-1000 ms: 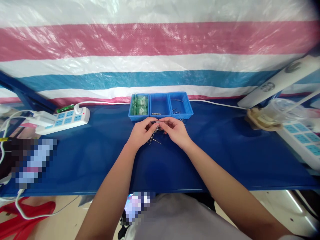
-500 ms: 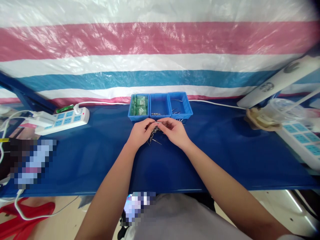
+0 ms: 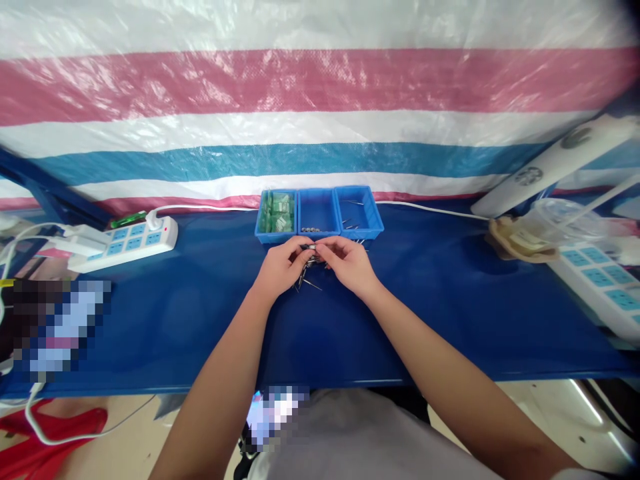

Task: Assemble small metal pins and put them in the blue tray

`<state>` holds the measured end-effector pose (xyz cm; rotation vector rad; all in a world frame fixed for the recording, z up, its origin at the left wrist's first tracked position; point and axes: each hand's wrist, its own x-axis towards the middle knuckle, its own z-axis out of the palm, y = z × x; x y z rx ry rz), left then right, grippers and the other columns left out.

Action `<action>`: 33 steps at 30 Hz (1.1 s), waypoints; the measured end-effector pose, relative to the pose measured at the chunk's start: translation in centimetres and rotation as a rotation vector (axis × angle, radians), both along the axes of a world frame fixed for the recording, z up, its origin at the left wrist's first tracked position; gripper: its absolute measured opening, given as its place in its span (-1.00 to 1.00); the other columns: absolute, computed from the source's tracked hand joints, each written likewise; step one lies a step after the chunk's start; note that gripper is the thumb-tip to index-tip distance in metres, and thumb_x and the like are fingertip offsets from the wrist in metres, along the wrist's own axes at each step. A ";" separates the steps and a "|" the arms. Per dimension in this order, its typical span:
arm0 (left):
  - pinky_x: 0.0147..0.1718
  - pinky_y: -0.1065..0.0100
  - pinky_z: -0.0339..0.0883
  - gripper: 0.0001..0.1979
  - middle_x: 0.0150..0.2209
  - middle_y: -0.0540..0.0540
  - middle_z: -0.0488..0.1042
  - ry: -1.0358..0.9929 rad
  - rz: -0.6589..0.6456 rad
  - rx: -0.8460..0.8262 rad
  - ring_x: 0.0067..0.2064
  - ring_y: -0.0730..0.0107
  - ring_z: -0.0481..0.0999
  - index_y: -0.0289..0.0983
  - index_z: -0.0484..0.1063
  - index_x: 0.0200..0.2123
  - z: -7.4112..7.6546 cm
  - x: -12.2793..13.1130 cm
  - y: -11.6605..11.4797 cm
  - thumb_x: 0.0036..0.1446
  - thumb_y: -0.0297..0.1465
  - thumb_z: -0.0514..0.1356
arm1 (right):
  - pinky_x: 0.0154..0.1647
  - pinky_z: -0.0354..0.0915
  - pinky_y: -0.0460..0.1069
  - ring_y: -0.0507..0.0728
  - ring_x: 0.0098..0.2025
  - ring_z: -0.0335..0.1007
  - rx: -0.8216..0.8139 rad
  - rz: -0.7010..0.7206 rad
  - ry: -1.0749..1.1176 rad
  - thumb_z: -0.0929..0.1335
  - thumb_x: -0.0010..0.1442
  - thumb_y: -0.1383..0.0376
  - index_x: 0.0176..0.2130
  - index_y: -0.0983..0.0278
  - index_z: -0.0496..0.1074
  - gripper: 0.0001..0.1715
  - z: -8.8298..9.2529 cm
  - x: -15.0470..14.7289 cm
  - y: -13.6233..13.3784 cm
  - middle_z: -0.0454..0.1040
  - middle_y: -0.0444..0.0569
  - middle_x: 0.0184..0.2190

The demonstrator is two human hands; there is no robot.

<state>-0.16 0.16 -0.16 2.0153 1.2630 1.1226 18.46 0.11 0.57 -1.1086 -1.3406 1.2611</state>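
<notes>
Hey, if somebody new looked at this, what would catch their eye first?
Probably the striped sheet, whose red, white and blue bands fill the upper part of the view. Next, the left hand and right hand, meeting mid-view with a small piece held between them, above thin metal rods on the blue table. Just beyond them stand three blue bins in a row, the leftmost holding green packets.

A blue table [image 3: 320, 347] carries three bins [image 3: 319, 205] and, apparently, pins [image 3: 313, 285].
</notes>
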 end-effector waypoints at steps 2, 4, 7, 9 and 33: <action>-0.40 0.45 0.30 -0.72 -0.43 0.02 0.52 0.010 -0.003 -0.008 -0.44 0.49 0.43 -0.24 0.55 -0.15 0.1 0.0 0.0 0.35 -0.16 0.19 | -0.26 0.47 0.03 0.14 -0.26 0.56 0.018 -0.001 0.000 0.51 0.12 -0.04 -0.16 0.22 0.59 -0.56 0.0 0.0 -0.1 0.65 -0.01 -0.27; -0.40 0.45 0.31 -0.69 -0.41 0.00 0.54 0.009 -0.003 -0.012 -0.43 0.48 0.44 -0.26 0.55 -0.19 0.2 -0.1 0.0 0.35 -0.14 0.18 | -0.26 0.47 0.03 0.14 -0.25 0.57 0.022 0.008 0.002 0.51 0.12 -0.03 -0.15 0.22 0.58 -0.56 0.1 0.0 -0.2 0.65 -0.01 -0.27; -0.40 0.45 0.32 -0.69 -0.43 0.01 0.53 -0.005 0.005 -0.015 -0.45 0.49 0.44 -0.25 0.56 -0.17 0.2 0.0 -0.1 0.33 -0.13 0.20 | -0.26 0.47 0.03 0.13 -0.26 0.57 0.009 0.014 0.019 0.51 0.12 -0.02 -0.16 0.22 0.58 -0.57 0.1 0.0 -0.1 0.65 -0.01 -0.28; -0.40 0.45 0.33 -0.69 -0.47 0.04 0.49 -0.013 0.013 -0.004 -0.47 0.50 0.41 -0.24 0.56 -0.08 0.2 0.0 -0.1 0.31 -0.14 0.22 | -0.26 0.47 0.03 0.12 -0.28 0.56 -0.005 0.006 0.032 0.51 0.12 -0.03 -0.19 0.23 0.58 -0.57 0.2 0.1 0.0 0.65 -0.01 -0.29; -0.41 0.46 0.35 -0.70 -0.50 0.05 0.48 -0.005 0.026 0.022 -0.50 0.50 0.41 -0.20 0.59 -0.01 0.0 0.2 0.0 0.28 -0.19 0.28 | -0.46 0.36 -0.04 0.09 -0.39 0.48 -0.067 -0.037 0.049 0.50 0.10 -0.08 -0.23 0.25 0.57 -0.53 -0.2 -0.1 0.1 0.61 -0.03 -0.38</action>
